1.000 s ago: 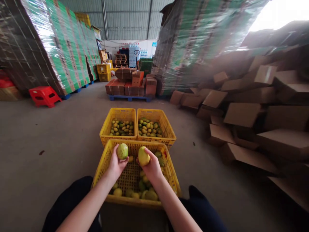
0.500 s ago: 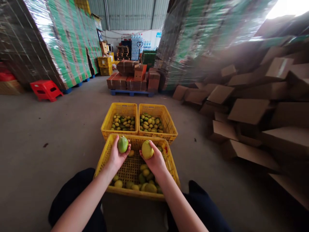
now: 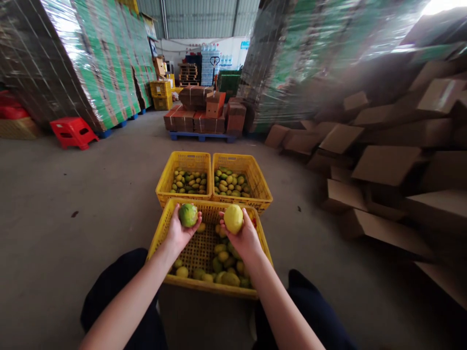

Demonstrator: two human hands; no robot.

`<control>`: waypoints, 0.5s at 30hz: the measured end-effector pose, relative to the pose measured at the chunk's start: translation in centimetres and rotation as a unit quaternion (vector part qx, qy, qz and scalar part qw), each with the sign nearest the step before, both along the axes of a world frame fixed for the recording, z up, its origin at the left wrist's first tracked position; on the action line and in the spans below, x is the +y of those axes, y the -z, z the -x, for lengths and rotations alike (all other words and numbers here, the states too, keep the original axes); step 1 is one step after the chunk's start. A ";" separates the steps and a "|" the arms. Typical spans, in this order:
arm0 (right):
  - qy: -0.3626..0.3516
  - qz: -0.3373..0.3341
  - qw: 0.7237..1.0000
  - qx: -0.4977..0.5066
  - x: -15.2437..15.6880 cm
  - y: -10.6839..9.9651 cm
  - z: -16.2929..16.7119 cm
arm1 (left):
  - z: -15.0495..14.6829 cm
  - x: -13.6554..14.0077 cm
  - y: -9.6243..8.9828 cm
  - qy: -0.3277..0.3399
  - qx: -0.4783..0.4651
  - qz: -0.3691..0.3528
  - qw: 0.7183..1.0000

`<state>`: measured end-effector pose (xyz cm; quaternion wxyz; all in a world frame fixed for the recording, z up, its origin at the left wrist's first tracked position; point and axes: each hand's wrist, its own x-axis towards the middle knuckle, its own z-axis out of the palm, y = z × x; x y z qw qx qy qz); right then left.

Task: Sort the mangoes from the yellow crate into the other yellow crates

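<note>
The left hand [image 3: 179, 234] cradles a green fruit [image 3: 188, 215] and the right hand [image 3: 248, 238] a yellow fruit [image 3: 233, 218], both above the front yellow crate [image 3: 211, 288]. Since the preceding view the green fruit has turned, exposing a mottled side to view; finer marks cannot be judged.

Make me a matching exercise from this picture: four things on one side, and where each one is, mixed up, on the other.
Things
1. Held green fruit
2. Held yellow fruit
3. Red stool
4. Low stack of brown cartons

Places
A. On the floor, toward the picture's left
B. In the right hand
C. On a blue pallet
D. In the left hand

Pairs: 1-D, 2-B, 3-A, 4-C
</note>
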<state>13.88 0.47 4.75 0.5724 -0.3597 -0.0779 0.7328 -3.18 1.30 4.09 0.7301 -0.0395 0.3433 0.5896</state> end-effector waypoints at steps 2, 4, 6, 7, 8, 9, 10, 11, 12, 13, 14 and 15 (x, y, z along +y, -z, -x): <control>-0.015 -0.017 1.000 -0.005 -0.2 0.0 -0.1 | 0.2 -0.3 -0.6 0.014 -0.006 -0.017 1.000; -0.018 -0.020 1.000 -0.016 -0.3 0.1 0.0 | 0.4 -0.5 -1.1 0.016 -0.017 -0.021 1.000; -0.013 -0.013 0.999 -0.027 -0.5 0.1 0.1 | 0.6 -0.5 -1.3 0.015 -0.030 -0.017 0.999; -0.015 -0.008 0.999 -0.030 -0.5 0.1 0.1 | 0.7 -0.5 -1.3 0.019 -0.034 -0.020 0.999; -0.020 -0.003 0.999 -0.029 -0.5 0.0 0.2 | 0.8 -0.5 -1.2 0.027 -0.036 -0.027 0.999; -0.028 0.000 0.999 -0.026 -0.5 0.0 0.2 | 0.8 -0.5 -1.2 0.036 -0.034 -0.035 0.998; -0.036 0.001 0.999 -0.020 -0.5 0.0 0.3 | 0.8 -0.5 -1.1 0.043 -0.029 -0.043 0.998; -0.040 0.002 0.999 -0.016 -0.5 0.0 0.4 | 0.7 -0.5 -1.0 0.047 -0.024 -0.050 0.997; -0.039 0.001 0.999 -0.015 -0.5 0.0 0.4 | 0.7 -0.6 -0.9 0.049 -0.023 -0.052 0.997; -0.030 0.000 0.999 -0.022 -0.4 0.2 0.5 | 0.5 -0.6 -0.8 0.041 -0.028 -0.050 0.998; -0.015 -0.003 0.999 -0.039 -0.4 0.3 0.7 | 0.3 -0.7 -0.7 0.026 -0.040 -0.044 0.998; 0.005 -0.014 0.998 -0.065 -0.3 0.5 0.9 | 0.1 -0.8 -0.6 0.009 -0.057 -0.036 0.998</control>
